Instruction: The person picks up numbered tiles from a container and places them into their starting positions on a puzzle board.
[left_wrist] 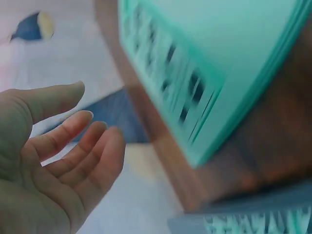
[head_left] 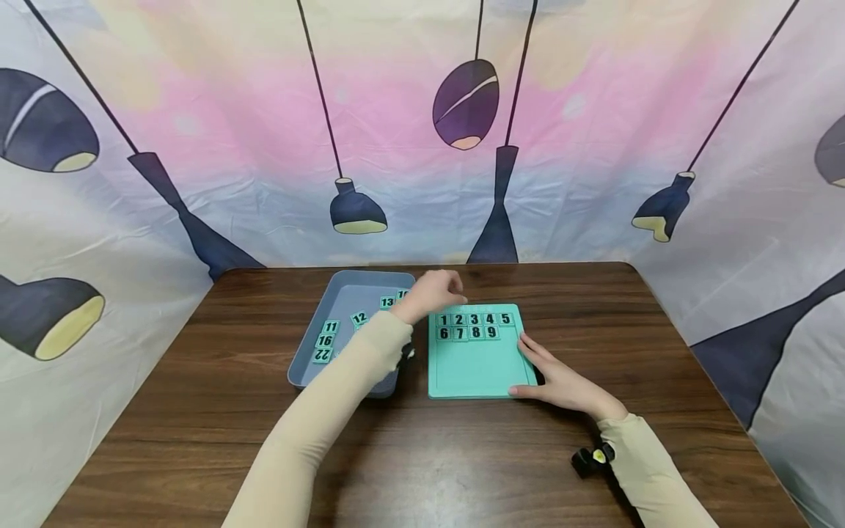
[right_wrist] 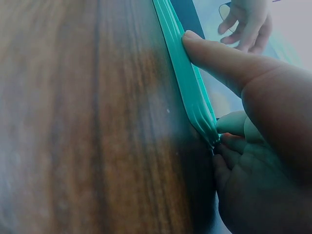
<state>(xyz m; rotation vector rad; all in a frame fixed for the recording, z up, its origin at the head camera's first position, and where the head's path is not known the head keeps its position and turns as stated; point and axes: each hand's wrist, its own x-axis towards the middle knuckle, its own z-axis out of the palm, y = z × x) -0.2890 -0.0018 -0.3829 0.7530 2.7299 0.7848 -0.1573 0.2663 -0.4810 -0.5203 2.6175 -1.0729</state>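
Just above the upper left corner of the green number board [head_left: 482,367] is my left hand [head_left: 432,293]. In the left wrist view its fingers [left_wrist: 109,151] are loosely bent and nothing shows between them and the thumb. Number tiles [head_left: 475,326] 1 to 5 make the board's top row, with 6 to 9 below. My right hand [head_left: 561,381] grips the board's near right corner, thumb on the front edge and fingers along the right side. To the left, a grey-blue tray [head_left: 300,359] holds loose number tiles [head_left: 325,341], among them 11, 16 and 22; my left forearm hides part of it.
Both things lie on a dark wooden table [head_left: 198,367], the tray close beside the board. A patterned cloth [head_left: 409,110] with printed lamps hangs behind the table's far edge. A wrist camera [head_left: 594,458] sits on the right wrist.
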